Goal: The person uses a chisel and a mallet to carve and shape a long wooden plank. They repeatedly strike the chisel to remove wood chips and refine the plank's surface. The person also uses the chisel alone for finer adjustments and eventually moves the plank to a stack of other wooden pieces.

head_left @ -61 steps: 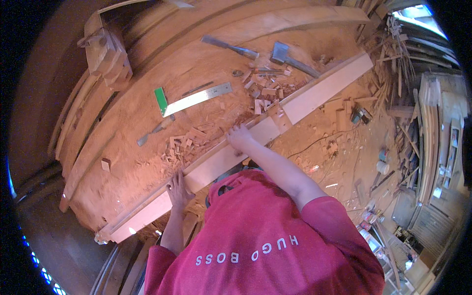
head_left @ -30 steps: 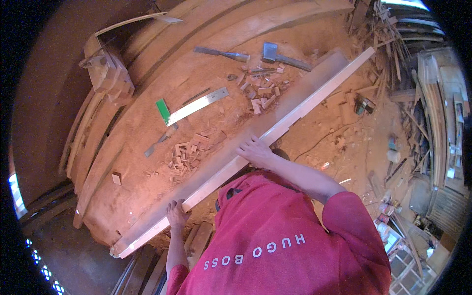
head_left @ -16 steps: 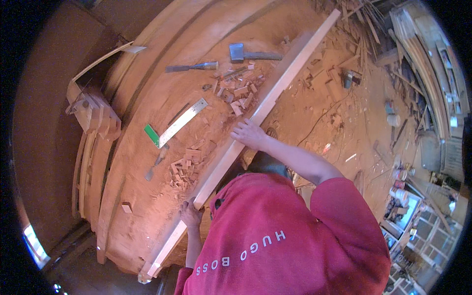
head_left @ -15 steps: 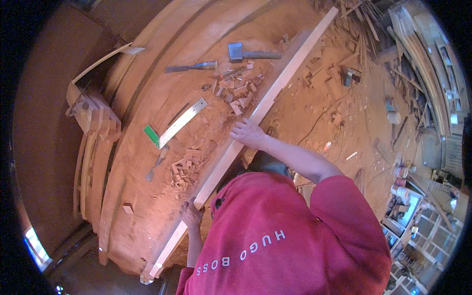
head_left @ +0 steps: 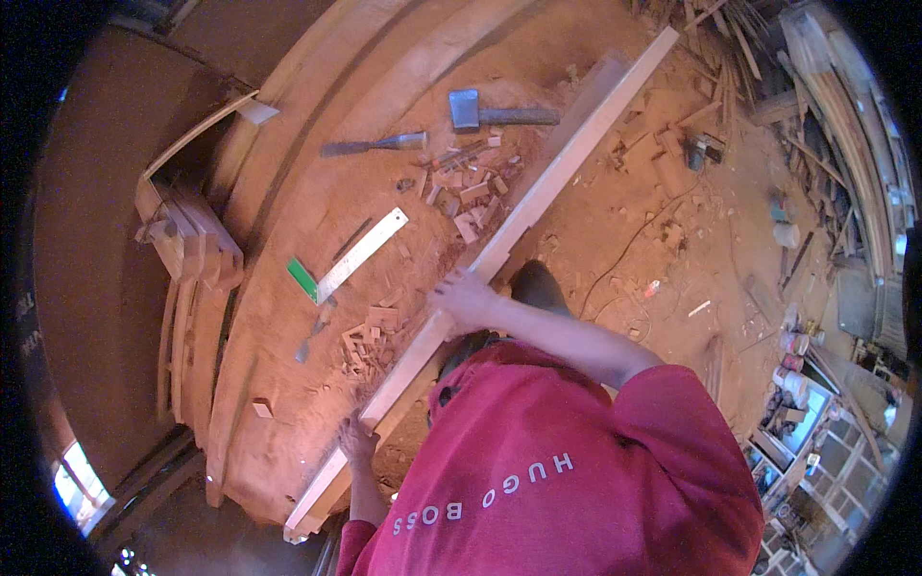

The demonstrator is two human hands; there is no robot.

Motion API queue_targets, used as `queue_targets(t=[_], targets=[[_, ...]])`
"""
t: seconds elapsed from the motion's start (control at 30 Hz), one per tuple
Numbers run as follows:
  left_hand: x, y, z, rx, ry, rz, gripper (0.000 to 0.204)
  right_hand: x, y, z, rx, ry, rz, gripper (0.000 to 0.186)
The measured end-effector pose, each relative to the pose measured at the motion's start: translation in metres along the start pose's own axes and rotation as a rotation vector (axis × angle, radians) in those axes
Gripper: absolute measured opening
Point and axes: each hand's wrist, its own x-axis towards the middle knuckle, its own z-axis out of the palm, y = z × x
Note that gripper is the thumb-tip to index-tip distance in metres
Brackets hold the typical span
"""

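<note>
A long pale wooden beam (head_left: 567, 163) lies slantwise across the wooden work surface (head_left: 279, 365), from lower left to upper right, with a small step on its near side. My right hand (head_left: 463, 298) is closed over it near the middle, fingers across the top. Farther down, my left hand (head_left: 358, 442) grips around a stepped end in the wood. Left of the beam lie a try square (head_left: 363, 257) with a green stock and a chisel (head_left: 379, 144). Beyond them is a tool with a squarish blue-grey head (head_left: 464, 110) and dark handle.
Wood offcuts (head_left: 473, 192) are heaped beside the beam, with more chips (head_left: 370, 336) nearer me. Stacked timber (head_left: 192, 240) stands at the left. On the right, a cord (head_left: 634, 252) crosses the littered ground towards scrap wood, tins and a crate (head_left: 807, 422).
Both hands have shifted towards the lower left along the beam, the right one more. The beam's stepped part appears lower left too. The whole view has shifted slightly.
</note>
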Motion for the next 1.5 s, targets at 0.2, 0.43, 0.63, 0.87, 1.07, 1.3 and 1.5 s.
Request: queue_targets(t=[0.2,0.43,0.63,0.87,1.07,1.3,1.5], targets=[[0.055,0.027,-0.034,-0.558,0.019,0.037,0.089,0.04,0.2,-0.067,0.031,0.551,0.388,0.06],[0.169,0.273,-0.178,-0.287,0.4,0.463,0.064,0.077,0.339,-0.077,-0.187,-0.01,0.611,0.025],[0.247,0.412,-0.254,0.025,0.573,0.665,0.069,0.075,0.325,-0.099,-0.145,0.12,0.527,0.02],[0.312,0.44,-0.261,0.324,0.661,0.723,0.059,-0.068,0.209,-0.153,0.065,0.42,0.608,0.056],[0.332,0.431,-0.266,0.405,0.673,0.866,0.049,-0.179,0.07,-0.116,0.676,0.415,1.151,0.047],[0.263,0.387,-0.293,-0.125,0.888,1.054,0.05,-0.246,-0.016,-0.049,0.304,0.96,1.129,0.043],[0.165,0.388,-0.298,-0.92,0.805,1.106,0.045,-0.263,-0.074,-0.024,0.642,1.149,1.328,0.038]])
